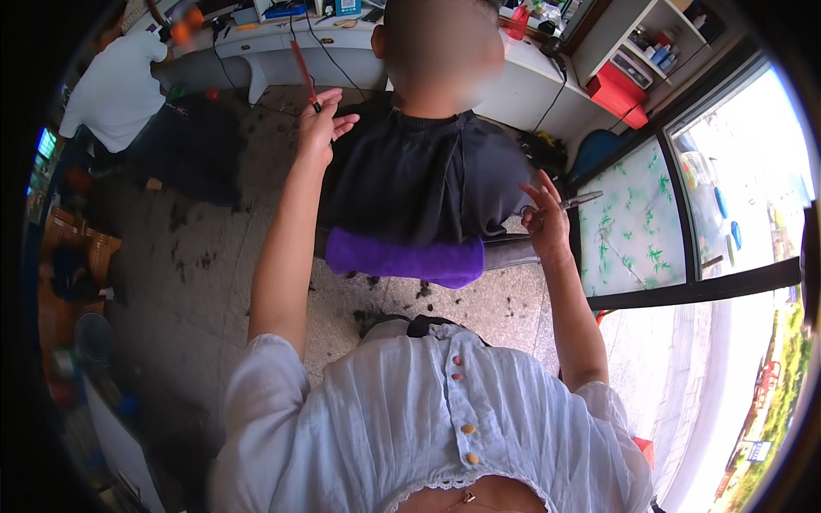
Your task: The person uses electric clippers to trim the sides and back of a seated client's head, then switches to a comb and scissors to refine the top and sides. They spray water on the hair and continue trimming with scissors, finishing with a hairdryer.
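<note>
Near the wearer's white blouse [410, 410], right hand [547, 224] grips scissors [580, 201], left hand [321, 124] pinches a red comb [302, 73] beside the caped seated person [428, 171]; floor clippings [376, 316] suggest the haircut is well advanced

The scissors' [571, 202] handles are hidden inside the right hand [545, 224].

The speckled grey floor [197, 282] carries dark hair clippings [369, 318], scattered thickest just behind the chair's purple-padded backrest [402, 256]. A white table [282, 51] along the far wall holds cables and small cluttered items.
</note>
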A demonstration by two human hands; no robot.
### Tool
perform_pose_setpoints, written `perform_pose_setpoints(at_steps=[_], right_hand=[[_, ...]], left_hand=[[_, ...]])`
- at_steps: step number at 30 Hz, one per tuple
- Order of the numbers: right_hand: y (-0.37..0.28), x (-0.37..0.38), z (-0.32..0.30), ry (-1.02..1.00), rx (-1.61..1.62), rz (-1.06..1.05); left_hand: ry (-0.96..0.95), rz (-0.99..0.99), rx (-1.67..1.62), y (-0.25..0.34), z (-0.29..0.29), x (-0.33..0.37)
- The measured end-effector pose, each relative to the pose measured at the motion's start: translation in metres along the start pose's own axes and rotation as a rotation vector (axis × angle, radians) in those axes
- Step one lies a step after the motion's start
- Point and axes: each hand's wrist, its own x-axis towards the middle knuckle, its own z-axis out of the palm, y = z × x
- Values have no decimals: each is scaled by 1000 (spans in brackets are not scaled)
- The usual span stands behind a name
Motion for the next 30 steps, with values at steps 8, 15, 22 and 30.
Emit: perform_pose_setpoints(at_steps=[8,15,22,30], right_hand=[[12,34,15,23,44,180],[25,6,19,1,-13,152],[-52,-5,65,-70,-102,-237],[-105,1,154,-126,-258,-471]], left_hand=[[-5,-158,30,-41,0,-39],[-47,-197,47,-41,-11,-71],[89,280,-126,13,4,-49],[-53,283,-133,83,60,-6]])
